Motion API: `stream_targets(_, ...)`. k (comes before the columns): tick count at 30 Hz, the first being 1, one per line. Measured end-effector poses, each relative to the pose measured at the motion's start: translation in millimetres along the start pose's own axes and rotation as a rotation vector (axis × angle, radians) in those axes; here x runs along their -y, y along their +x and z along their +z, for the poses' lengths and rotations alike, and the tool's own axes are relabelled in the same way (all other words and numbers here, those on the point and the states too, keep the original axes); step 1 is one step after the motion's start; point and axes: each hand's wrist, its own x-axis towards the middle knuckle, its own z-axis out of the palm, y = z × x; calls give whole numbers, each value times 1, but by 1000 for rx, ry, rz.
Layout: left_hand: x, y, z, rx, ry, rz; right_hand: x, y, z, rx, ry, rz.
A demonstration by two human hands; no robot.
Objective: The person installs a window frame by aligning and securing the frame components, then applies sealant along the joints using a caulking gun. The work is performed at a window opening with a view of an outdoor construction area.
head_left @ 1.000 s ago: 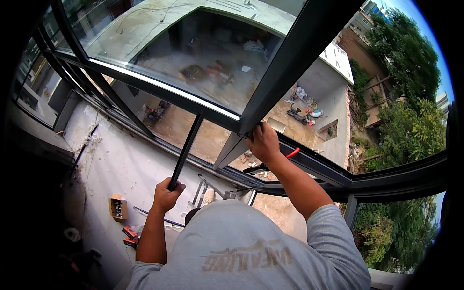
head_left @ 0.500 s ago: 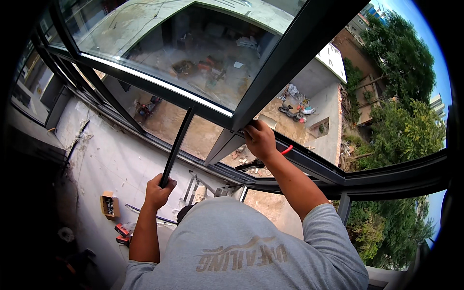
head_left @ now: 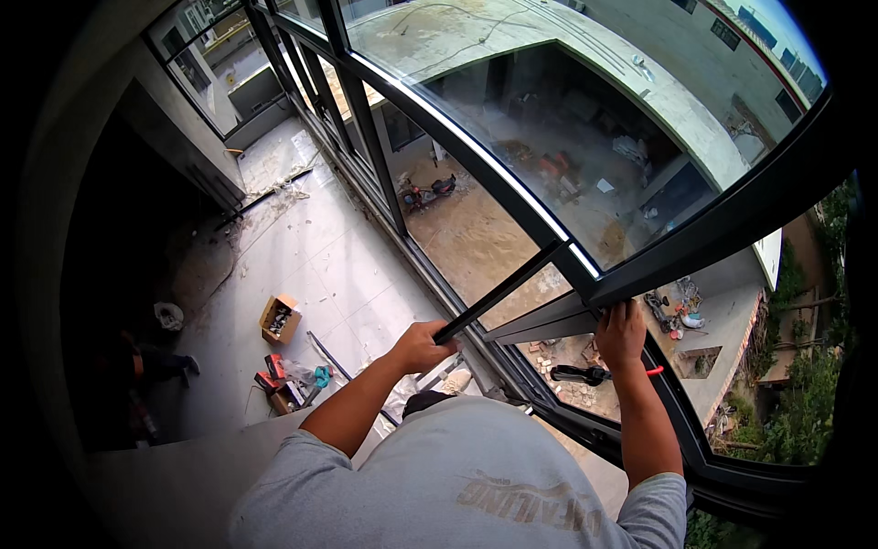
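My left hand (head_left: 422,348) is closed round the lower end of a long, dark, narrow strip (head_left: 505,290). The strip slants up to the right, and its far end meets the dark window frame (head_left: 512,188) just below the large glass pane (head_left: 549,174). Near that pane's lower right corner, my right hand (head_left: 622,333) has its fingers bent against the dark frame post, gripping it; the fingertips are partly hidden. Beside my right wrist, a red curved piece (head_left: 655,371) shows against the lower frame, and a black tool-like object (head_left: 579,374) lies to its left.
On the pale floor (head_left: 320,265) to the left stand an open cardboard box (head_left: 279,320) with small parts, red boxes (head_left: 271,375) and a teal power tool (head_left: 320,376). At far left a person's leg (head_left: 169,359) shows in shadow. Beyond the frame lies a courtyard lower down.
My view has swung left, so the window and both hands appear farther right and more floor shows. The strip stays in my left hand and now slants more; my right hand stays at the frame corner.
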Motion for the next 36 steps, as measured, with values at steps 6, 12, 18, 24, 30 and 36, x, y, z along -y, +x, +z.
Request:
stream_targets(6, -10, -2, 0, -29, -55, 4, 41, 3, -25, 325, 113, 340)
stream_targets(12, 17, -5, 14, -75, -198, -42, 92, -23, -65, 528, 735, 608)
stream_targets(18, -3, -1, 17, -33, -176, -9, 60, -119, -79, 437, 935, 810)
stream_targets(24, -37, -4, 30, 71, -230, 120, 18, -239, -89, 454, 892, 1041)
stream_targets(30, -83, 6, 53, 201, -175, 205, 12, -364, -74, 442, 610, 1156)
stream_targets(36, -120, 9, 84, 365, -88, 326, 22, -410, -74, 310, 451, 1459)
